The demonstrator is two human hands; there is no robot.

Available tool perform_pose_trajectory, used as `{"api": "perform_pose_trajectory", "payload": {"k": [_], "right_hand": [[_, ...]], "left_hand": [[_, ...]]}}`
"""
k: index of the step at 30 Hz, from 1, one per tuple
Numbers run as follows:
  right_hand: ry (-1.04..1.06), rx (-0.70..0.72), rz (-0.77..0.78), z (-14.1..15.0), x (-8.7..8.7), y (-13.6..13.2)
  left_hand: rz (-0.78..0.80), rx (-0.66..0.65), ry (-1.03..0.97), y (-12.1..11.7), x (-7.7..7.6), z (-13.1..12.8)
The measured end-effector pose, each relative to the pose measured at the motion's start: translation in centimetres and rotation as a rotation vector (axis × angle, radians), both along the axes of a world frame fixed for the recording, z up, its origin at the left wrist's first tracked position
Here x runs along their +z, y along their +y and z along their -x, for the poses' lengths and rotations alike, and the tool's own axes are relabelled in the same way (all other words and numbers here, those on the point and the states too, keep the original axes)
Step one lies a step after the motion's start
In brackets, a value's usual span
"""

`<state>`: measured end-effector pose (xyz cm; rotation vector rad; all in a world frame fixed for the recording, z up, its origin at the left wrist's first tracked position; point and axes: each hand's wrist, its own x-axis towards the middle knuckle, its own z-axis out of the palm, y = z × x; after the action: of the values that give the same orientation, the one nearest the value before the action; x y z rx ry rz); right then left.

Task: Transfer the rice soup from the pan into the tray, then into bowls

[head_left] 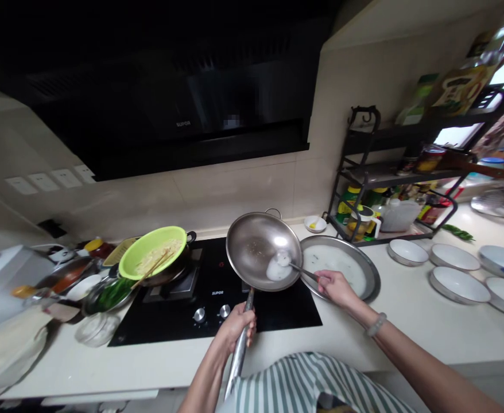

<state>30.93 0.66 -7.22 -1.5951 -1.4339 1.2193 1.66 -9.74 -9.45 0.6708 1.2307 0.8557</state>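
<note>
L hand [239, 324] is wrapped tight round the wok's long metal handle [239, 361]; R hand [336, 287] is closed on the ladle [306, 271], fingers curled about the near end of its shaft. The wok [254, 241] is over the R half of the black stove [166, 318], tilted, w/ a small pool of white liquid [278, 272] low on its R side & the ladle's bowl at that pool; can't tell if wok touches the burner. Wide metal pan [375, 281] of similar white liquid is just R of the wok, partly hidden by R hand & wrist. Small dish [311, 223] is behind it, nr the wall. On the L burner, a green bowl [127, 261] w/ pale strips & chopsticks [152, 268] rests tilted atop a dark pot [178, 268]. Greens [112, 295] & a glass jar [98, 328] are L of the stove. R end of counter [411, 321] has five white bowls [459, 284] nr a dark rack [390, 136] w/ bottles, jars etc.
</note>
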Motion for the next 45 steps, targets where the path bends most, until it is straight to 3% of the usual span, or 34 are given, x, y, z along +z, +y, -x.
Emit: {"api": "perform_pose_trajectory", "payload": {"k": [5,12,25,33,39,45], "right_hand": [[0.176,-0.078,0.143,-0.4,1.3,-1.2],[0.193,-0.086,0.17,-0.9,2.6,-2.4],[0.244,-0.164,0.218,-2.2,4.1,-3.3],[0.323,-0.216,0.216,-4.7,4.8,-4.3],[0.179,-0.27,0.076,-8.0,2.9,-4.2],[-0.523,-0.14,-0.303,-11.1,-2.0,-4.1]], "left_hand": [[0.009,0.015,0.009,-0.1,0.3,0.0],[0.011,0.011,0.009,-0.1,0.8,-0.2],[-0.008,0.008,0.006,-0.1,0.5,-0.1],[0.011,0.023,0.019,-0.2,1.0,-0.4],[0.01,0.022,0.014,-0.2,1.1,-0.3],[0.014,0.013,0.003,-0.2,0.9,-0.2]]}}
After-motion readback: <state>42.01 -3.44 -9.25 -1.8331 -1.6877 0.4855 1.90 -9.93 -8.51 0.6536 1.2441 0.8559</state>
